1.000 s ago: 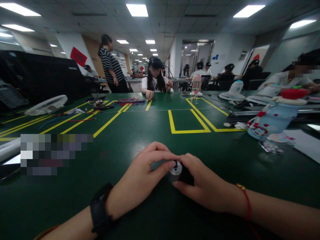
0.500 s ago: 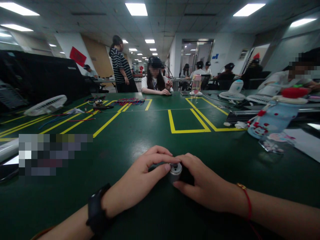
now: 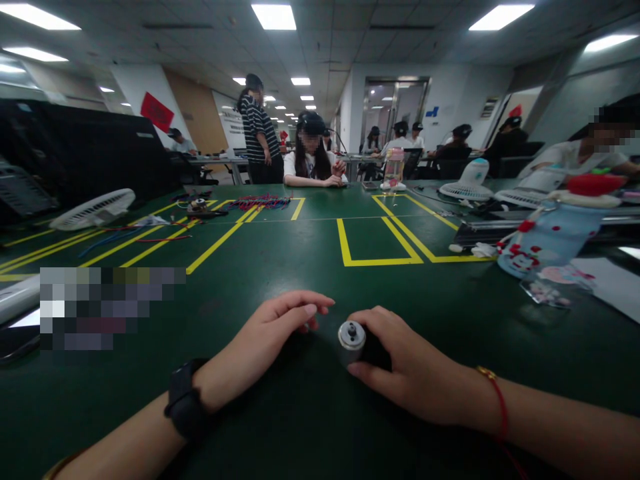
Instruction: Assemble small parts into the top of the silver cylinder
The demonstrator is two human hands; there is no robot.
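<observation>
A small silver cylindrical motor [image 3: 351,341] stands upright on the green table [image 3: 280,427], its round end with a short dark shaft facing up. My right hand [image 3: 405,363] is wrapped round the motor's right side, thumb at the near side and fingers at the far side. Part of the motor's side is hidden by shadow and that hand. To the left of the motor, apart from it, my left hand [image 3: 273,337] holds nothing. Its index finger is stretched out and the other fingers are loosely bent.
Yellow tape lines [image 3: 383,263] mark the table. Red and blue wires [image 3: 260,202] lie at the far left. A blue bottle [image 3: 547,237] and a clear packet [image 3: 555,287] stand on the right. A white fan [image 3: 95,208] lies on the left. A person [image 3: 311,157] sits opposite.
My left hand has pulled away from the top of the motor, back to the left, uncovering the shaft end. My right hand has kept its hold. A standing person behind has shifted right.
</observation>
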